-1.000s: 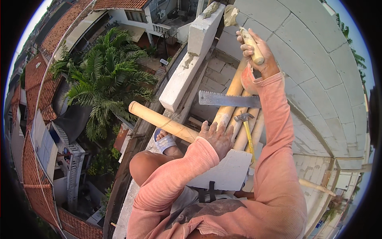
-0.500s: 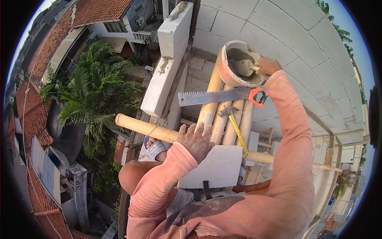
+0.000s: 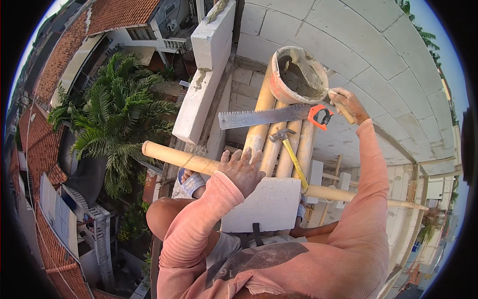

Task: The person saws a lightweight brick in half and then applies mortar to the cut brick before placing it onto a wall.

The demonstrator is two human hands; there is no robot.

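My right hand (image 3: pixel 350 103) is closed round the wooden handle (image 3: pixel 344 113) of a trowel at the bucket's right rim. The trowel's blade, coated in grey mortar (image 3: pixel 307 71), shows inside the round orange-and-white bucket (image 3: pixel 280 88). My left hand (image 3: pixel 242 172) has its fingers spread and rests by the upper left corner of a white block (image 3: pixel 261 207), over the bamboo poles (image 3: pixel 259 137). Between hands and bucket lie a handsaw (image 3: pixel 269 118) with an orange handle and a claw hammer (image 3: pixel 294 158) with a yellow handle.
A low white block wall (image 3: pixel 201 99) stands at left, with a drop beyond it to palms (image 3: pixel 114 109) and tiled roofs (image 3: pixel 124 12). A tall block wall (image 3: pixel 348 40) rises at far right. One bamboo pole (image 3: pixel 181 158) crosses under the others.
My right hand has moved right and down with the trowel, tipping its handle downward and bringing the mortar-coated blade up along the bucket's inside. My left hand stays at the block.
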